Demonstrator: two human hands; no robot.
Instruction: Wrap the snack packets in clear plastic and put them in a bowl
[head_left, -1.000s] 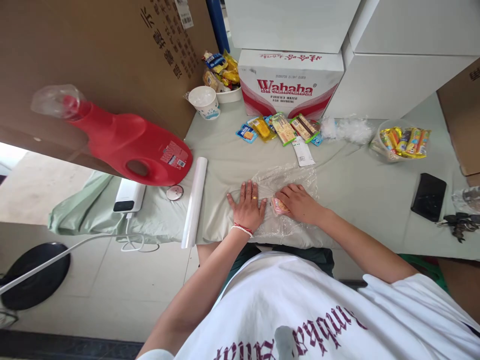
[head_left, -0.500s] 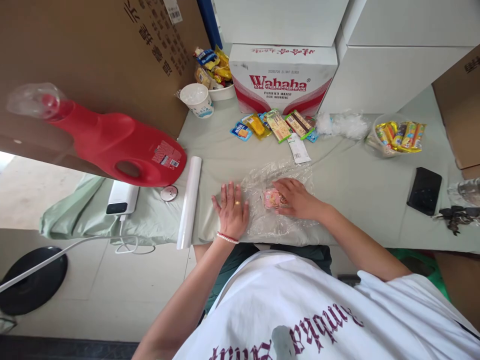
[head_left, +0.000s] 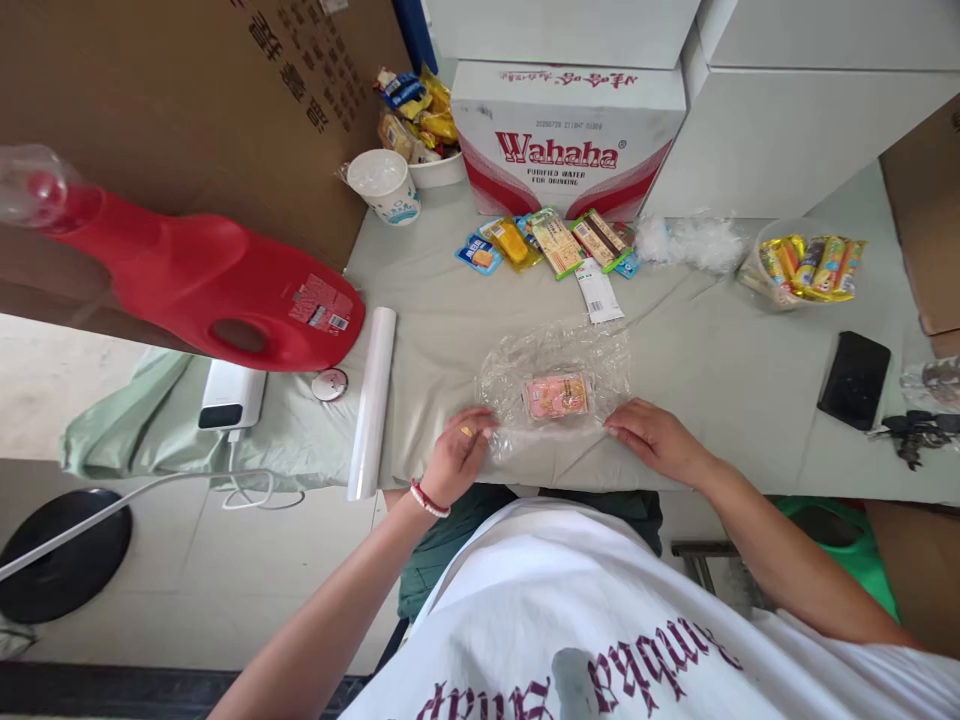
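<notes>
The film roll [head_left: 371, 400] is seen lying toward the left edge of the tabletop [head_left: 712, 350]. The left hand [head_left: 457, 458] has been drawn back and is pinched on the near-left corner of the plastic film [head_left: 517, 352]. The pink packet [head_left: 556, 396] is left uncovered mid-sheet, near the front edge. The right hand [head_left: 651, 440] is closed on the near-right corner. Open room is kept rightward, up to the phone [head_left: 855, 378].

I see a green-clothed worktop [head_left: 450, 330] with a red plastic jug [head_left: 225, 290], white film roll [head_left: 371, 400], crinkly clear plastic sheet [head_left: 517, 360], black phone [head_left: 853, 380].
</notes>
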